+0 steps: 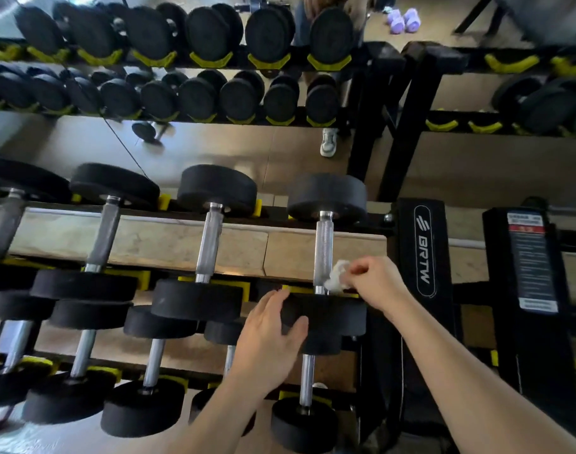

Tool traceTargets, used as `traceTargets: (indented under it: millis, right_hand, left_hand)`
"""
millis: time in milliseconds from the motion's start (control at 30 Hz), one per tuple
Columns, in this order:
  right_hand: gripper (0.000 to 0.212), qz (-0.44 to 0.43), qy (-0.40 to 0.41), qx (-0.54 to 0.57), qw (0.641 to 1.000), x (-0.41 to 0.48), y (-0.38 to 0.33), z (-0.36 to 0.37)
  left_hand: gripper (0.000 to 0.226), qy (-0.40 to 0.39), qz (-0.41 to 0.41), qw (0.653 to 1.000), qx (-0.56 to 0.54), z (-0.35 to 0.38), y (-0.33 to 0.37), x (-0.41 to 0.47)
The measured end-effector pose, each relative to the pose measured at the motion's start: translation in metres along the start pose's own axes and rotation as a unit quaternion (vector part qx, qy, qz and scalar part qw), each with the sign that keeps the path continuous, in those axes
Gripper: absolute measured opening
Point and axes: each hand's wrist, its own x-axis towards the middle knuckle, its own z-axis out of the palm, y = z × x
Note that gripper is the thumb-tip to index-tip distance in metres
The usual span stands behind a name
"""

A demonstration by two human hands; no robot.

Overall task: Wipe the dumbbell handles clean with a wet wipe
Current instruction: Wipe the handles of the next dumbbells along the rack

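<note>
1 BRTW logo [422, 247] near wet wipe [337, 276]

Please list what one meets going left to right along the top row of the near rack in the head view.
Leftmost handle → second handle → third handle → fourth handle → wet wipe → right hand → BRTW upright → labelled upright.

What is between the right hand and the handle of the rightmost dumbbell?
Head view: a crumpled white wet wipe, pinched by the right hand, touches the handle.
</note>
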Motion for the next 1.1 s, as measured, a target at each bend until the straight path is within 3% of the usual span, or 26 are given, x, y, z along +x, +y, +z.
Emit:
traceTargets:
  millis: [67,167,267,500,633,700,767,900,967,1100]
  right_hand:
    - [0.004,-0.038,0.027,0.186,0.981,-0.029,-0.02,-0.001]
    - [0.007,-0.066,-0.022,0.402,0.913,-0.089,-0.054,0.006]
    - [0.01,-0.088,-0.027,0.435,0.896,-0.156,-0.082,0.024]
    - [0.01,-0.121,-0.036,0.461,0.878,-0.258,-0.114,0.055]
    - [0.014,-0.036,-0.076,0.617,0.783,-0.282,-0.112,0.054]
    - [0.016,-0.003,-0.064,0.648,0.759,-0.289,-0.106,0.055]
    - [0.015,0.007,-0.033,0.634,0.773,-0.293,-0.096,0.059]
    - [0.014,-0.01,0.018,0.534,0.845,-0.299,-0.064,0.074]
    - [0.013,0.012,0.029,0.511,0.859,-0.299,-0.041,0.083]
    - [0.011,0.115,0.005,0.503,0.856,-0.294,0.016,0.098]
  left_hand:
    - [0.053,0.021,0.005,0.999,-0.044,-0.014,0.0,-0.017]
    - [0.049,0.045,0.025,0.978,-0.203,-0.044,0.01,-0.05]
    - [0.052,0.033,0.044,0.919,-0.39,-0.08,0.016,-0.09]
    - [0.025,0.043,0.096,0.891,-0.441,-0.124,0.007,-0.155]
    - [0.017,0.017,0.074,0.819,-0.568,-0.124,-0.001,-0.173]
    - [0.019,-0.008,0.049,0.799,-0.599,-0.12,-0.006,-0.183]
    - [0.017,-0.019,0.026,0.813,-0.581,-0.111,-0.012,-0.194]
    - [0.016,-0.017,-0.035,0.833,-0.552,-0.081,-0.026,-0.214]
    - [0.02,0.003,-0.09,0.809,-0.581,-0.059,-0.035,-0.218]
    - [0.016,0.033,-0.152,0.725,-0.67,-0.014,-0.051,-0.218]
